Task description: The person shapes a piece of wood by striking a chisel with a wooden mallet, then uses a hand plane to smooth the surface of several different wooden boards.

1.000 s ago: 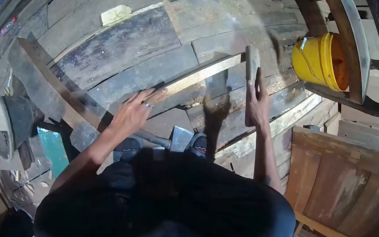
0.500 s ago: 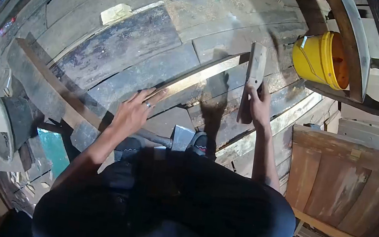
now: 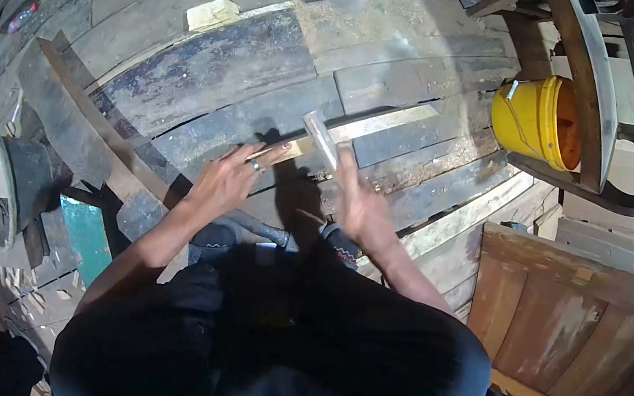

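Note:
A long, narrow wooden strip lies slantwise over the floor planks, its pale face lit. My left hand, with a ring on one finger, has its fingers on the near end of this strip; the thumb side is hidden. Gripped in my right hand is a short wooden block, seen nearly edge-on. It crosses over the strip, just beyond my left fingertips. A dark shadow falls on the planks below both hands. My shoes show behind the hands, with a dark handle-like bar between them.
A curved plank lies at the left, near a dark bucket with a pale board across it. A yellow bucket sits at upper right beside a curved wooden frame. A brown wooden panel is at right. An offcut lies farther off.
My right hand has carried the block left, from the strip's far end to close by my left hand, and turned it edge-on. The left hand stays on the strip. The view has shifted slightly.

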`<state>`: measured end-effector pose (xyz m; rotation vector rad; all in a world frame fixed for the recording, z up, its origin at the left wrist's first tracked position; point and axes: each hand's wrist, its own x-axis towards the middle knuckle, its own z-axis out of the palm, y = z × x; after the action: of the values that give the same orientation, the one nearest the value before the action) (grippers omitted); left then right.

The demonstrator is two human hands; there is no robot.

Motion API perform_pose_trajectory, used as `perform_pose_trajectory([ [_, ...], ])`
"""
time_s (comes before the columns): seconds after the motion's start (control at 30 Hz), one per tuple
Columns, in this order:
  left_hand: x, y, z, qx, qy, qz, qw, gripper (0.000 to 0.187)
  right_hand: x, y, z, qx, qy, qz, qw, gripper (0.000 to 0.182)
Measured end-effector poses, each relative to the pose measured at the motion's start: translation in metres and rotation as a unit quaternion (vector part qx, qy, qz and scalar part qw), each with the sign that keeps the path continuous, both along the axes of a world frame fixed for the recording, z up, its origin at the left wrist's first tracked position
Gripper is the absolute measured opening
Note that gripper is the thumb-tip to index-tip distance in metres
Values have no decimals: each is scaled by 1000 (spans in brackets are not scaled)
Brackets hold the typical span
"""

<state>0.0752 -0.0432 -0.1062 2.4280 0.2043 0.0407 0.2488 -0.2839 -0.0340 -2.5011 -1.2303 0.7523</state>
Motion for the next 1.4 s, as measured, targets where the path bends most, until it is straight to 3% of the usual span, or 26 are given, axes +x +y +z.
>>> perform_pose_trajectory([
  [0.03, -2, -1, 1, -1, 6, -3, 1000, 69, 12, 1, 14, -30, 21, 7, 999, 80],
  [0.07, 0, -1, 5, -12, 14, 7, 1000, 69, 32, -15, -17, 117, -140, 40, 982, 82],
  [0.13, 3, 0, 12, -27, 29, 22, 999, 67, 91, -43, -31, 77, -152, -114, 979, 78],
  [0.17, 2, 1, 9, -25, 26, 27, 999, 67, 103, -36, -12, 1, -122, -216, 969, 74],
  [0.23, 2, -2, 1, -20, -4, 28, 999, 67, 103, -30, -4, 26, -108, -210, 971, 72],
  [0.3, 0, -4, 4, -16, 9, 26, 999, 68, 60, -8, -8, -18, -70, -119, 990, 71],
  [0.37, 2, -1, -2, -17, 9, 17, 1000, 72, -3, 8, -4, 98, 3, -14, 995, 69],
  [0.47, -2, -5, -7, -5, -3, 0, 1000, 73, -4, 5, 0, 47, -16, 32, 998, 69],
  [0.53, -3, -2, -6, 23, 6, 8, 1000, 73, 39, -11, -12, 47, -51, -68, 995, 78],
  [0.6, -3, -3, -2, -5, -4, 48, 999, 72, 93, -32, -33, 92, -135, -168, 972, 61],
  [0.63, 0, -4, -1, -18, -12, 70, 997, 72, 100, -24, -12, 70, -109, -249, 960, 63],
  [0.7, 3, -5, -5, -21, 8, 96, 995, 65, 90, -18, -7, 63, -130, -206, 968, 65],
  [0.77, 1, -4, -7, -53, -20, 87, 995, 53, 47, 5, -4, -10, -35, -129, 991, 70],
  [0.8, 1, -4, -10, -50, -30, 85, 995, 44, 16, 4, -4, 116, 12, -10, 993, 71],
  [0.9, -4, -6, -12, -27, 11, 71, 997, 43, -20, 21, 11, -133, 47, 73, 987, 80],
  [0.97, 1, -6, -7, -46, 13, 83, 995, 42, 26, -15, -37, 112, -43, 70, 990, 76],
  [1.03, -1, -6, -5, -69, 8, 104, 992, 40, 71, -4, 0, 26, -76, -114, 990, 69],
  [1.1, 1, -9, -6, -53, -3, 104, 993, 39, 107, -12, 2, 30, -95, -197, 975, 67],
  [1.13, 2, -9, -4, -47, 5, 108, 993, 40, 101, -3, 10, -27, -80, -209, 974, 66],
  [1.23, 3, -7, -2, -64, 7, 104, 992, 42, 36, -3, -25, 30, -27, -29, 999, 65],
  [1.27, 2, -8, 0, -63, 11, 105, 992, 43, -6, 27, 18, -3, 17, -26, 1000, 66],
  [1.3, 2, -9, 1, -66, 17, 98, 993, 43, -17, 22, 11, 2, -10, 19, 1000, 66],
  [1.37, 1, -10, 1, -75, -8, 102, 992, 43, 6, 15, 5, 19, -33, 20, 999, 68],
  [1.4, 2, -9, 2, -46, 15, 97, 994, 40, 31, -12, -24, 71, 2, -24, 997, 69],
])
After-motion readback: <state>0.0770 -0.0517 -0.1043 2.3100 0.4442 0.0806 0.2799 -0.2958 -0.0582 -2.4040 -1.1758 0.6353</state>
